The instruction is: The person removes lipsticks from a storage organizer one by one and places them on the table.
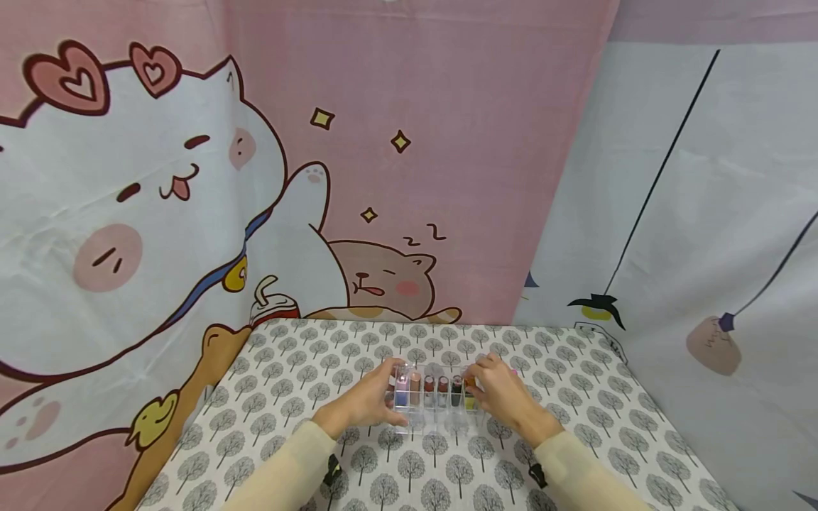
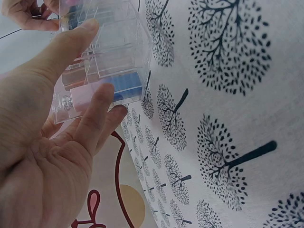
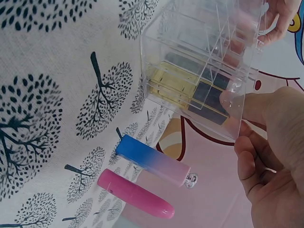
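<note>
A clear plastic lipstick organizer (image 1: 437,419) stands on the patterned cloth between the hands, with several lipsticks upright in its back slots. My left hand (image 1: 366,397) holds its left end, thumb in front and fingers around the side. By that end sits a pink-and-blue lipstick (image 2: 102,90) with a jewelled top. At the right end, my right hand (image 1: 501,389) has a fingertip inside the organizer on the dark cap of a gold-based lipstick (image 3: 190,95), pinching it at the top. Its other fingers curl outside the wall, partly hidden. Front slots hold nothing.
Beyond the organizer's right end, another pink-and-blue lipstick (image 3: 154,160) and a bright pink tube (image 3: 135,194) lie on the tree-print cloth (image 1: 409,490). A cartoon-printed curtain (image 1: 447,177) hangs behind the table and a pale one (image 1: 690,234) at the right.
</note>
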A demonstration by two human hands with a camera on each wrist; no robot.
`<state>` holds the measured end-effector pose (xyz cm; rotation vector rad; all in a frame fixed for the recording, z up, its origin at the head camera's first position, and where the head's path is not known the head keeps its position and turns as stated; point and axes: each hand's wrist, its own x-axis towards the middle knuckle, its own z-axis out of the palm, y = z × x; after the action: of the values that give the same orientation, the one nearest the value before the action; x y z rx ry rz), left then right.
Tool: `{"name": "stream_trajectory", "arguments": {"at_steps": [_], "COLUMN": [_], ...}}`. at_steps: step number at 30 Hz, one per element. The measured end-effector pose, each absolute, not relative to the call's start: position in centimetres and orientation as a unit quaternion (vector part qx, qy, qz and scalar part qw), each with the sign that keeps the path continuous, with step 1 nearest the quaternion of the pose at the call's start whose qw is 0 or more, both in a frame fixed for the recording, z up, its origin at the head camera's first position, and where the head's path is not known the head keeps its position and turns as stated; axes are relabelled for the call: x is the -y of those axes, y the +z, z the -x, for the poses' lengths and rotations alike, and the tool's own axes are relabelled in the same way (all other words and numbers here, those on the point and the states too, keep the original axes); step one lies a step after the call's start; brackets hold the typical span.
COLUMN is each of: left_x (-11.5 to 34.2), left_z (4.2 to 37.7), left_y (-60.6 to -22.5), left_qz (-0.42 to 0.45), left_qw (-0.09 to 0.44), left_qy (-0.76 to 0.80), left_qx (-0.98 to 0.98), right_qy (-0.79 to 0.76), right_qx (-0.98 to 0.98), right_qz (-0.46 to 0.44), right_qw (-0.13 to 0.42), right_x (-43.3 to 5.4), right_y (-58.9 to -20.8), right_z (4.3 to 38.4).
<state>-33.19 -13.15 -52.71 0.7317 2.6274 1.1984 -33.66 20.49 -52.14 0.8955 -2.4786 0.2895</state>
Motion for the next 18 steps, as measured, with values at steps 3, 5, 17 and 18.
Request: {"name": "stream_trajectory", "arguments": {"at_steps": [3, 5, 17, 18], "left_x": [13.2, 13.2, 13.2, 13.2], "left_z": [33.2, 33.1, 33.1, 33.1], "left_y": [-52.7, -52.7, -52.6, -52.6], "left_qz": [-0.243, -0.243, -0.242, -0.242], "left_qw": [0.082, 0.084, 0.082, 0.082], "left_qy": [0.405, 0.406, 0.405, 0.405], "left_qx": [-0.878, -0.877, -0.878, -0.878], "right_qy": [0.105, 0.103, 0.100, 0.102], "right_qx": [0.909, 0.910, 0.897, 0.895], "right_qz": [-0.327, -0.327, -0.358, -0.362], "right_qw": [0.236, 0.232, 0.238, 0.241], "right_x": [-20.5, -20.5, -20.8, -20.8], "right_y": [-51.9, -51.9, -51.1, -51.0], "right_z": [33.7, 33.7, 34.0, 34.1]}}
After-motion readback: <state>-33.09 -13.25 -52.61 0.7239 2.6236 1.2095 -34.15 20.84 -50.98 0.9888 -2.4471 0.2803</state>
